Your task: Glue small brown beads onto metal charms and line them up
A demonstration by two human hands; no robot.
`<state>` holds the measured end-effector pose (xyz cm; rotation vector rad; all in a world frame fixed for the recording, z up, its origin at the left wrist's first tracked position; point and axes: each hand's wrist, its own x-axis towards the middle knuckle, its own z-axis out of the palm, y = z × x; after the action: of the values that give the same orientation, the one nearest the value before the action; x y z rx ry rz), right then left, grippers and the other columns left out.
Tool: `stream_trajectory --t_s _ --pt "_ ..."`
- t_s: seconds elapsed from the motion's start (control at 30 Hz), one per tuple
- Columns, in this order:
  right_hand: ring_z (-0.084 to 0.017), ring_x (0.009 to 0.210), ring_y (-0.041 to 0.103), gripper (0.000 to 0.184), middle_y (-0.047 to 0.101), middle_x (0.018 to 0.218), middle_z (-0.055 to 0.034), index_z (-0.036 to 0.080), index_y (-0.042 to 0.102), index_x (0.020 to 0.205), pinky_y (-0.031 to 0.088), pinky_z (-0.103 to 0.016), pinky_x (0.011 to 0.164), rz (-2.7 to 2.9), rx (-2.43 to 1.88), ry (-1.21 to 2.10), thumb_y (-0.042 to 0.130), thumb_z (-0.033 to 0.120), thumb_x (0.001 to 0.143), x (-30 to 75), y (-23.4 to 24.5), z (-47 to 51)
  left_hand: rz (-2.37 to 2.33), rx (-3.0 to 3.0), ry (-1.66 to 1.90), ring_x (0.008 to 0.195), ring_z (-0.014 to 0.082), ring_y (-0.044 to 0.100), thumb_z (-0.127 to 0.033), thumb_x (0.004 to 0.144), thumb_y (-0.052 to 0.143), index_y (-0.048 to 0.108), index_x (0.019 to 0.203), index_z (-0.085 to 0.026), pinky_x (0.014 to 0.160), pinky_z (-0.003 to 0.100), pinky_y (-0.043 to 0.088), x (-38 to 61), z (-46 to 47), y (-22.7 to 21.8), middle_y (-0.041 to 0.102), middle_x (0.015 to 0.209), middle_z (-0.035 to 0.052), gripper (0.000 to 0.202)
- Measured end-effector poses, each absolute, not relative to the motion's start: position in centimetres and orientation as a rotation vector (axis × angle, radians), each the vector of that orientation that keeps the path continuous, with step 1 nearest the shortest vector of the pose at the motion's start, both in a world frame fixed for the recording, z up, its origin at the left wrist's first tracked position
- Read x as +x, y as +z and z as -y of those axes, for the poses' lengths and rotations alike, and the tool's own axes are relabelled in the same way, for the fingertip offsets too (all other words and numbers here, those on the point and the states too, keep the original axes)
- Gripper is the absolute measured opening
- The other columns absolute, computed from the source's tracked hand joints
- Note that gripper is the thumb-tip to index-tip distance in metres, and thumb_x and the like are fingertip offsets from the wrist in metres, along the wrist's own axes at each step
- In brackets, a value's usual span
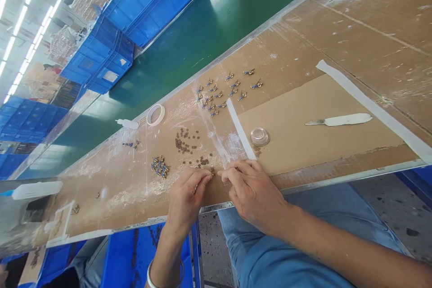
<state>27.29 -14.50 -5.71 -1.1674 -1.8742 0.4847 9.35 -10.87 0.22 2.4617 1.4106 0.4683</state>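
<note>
- Left hand (189,189), lower centre: fingertips pinched together, contents hidden.
- Right hand (251,191), just beside: fingers half curled; cannot tell its hold.
- Brown discs (180,144): centre, above left hand.

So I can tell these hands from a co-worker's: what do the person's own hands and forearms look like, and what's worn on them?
The left hand and right hand are both bare, without gloves. A narrow silvery bangle circles the left wrist; none shows on the right. The visible forearms have no sleeves.
</note>
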Motion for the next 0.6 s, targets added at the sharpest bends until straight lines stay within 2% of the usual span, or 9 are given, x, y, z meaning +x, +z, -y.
stream_trajectory --t_s 0.47,0.6 --pt "-0.022 0.093 0.055 0.022 0.064 0.088 -0.0053 0.015 0.054 0.092 0.037 -0.037 0.079 1.890 -1.165 0.485 0.044 -0.002 0.083 27.44 -5.69 14.46 -1.319 2.651 0.345 0.078 0.0175 0.067 -0.019 0.096 0.055 0.071 0.092 -0.021 0.071 0.028 0.053 9.24 10.61 0.12 0.073 0.084 0.0043 0.016" --pt "-0.022 0.091 0.055 0.022 0.063 0.087 -0.0048 0.015 0.054 0.091 0.037 -0.037 0.078 1.893 -1.172 0.493 0.046 -0.003 0.080 27.45 -5.68 14.42 -1.246 2.728 0.312 0.076 0.0178 0.066 -0.015 0.096 0.052 0.070 0.092 -0.020 0.069 0.029 0.053 9.55 10.32 0.32 0.074 0.084 0.0047 0.019"
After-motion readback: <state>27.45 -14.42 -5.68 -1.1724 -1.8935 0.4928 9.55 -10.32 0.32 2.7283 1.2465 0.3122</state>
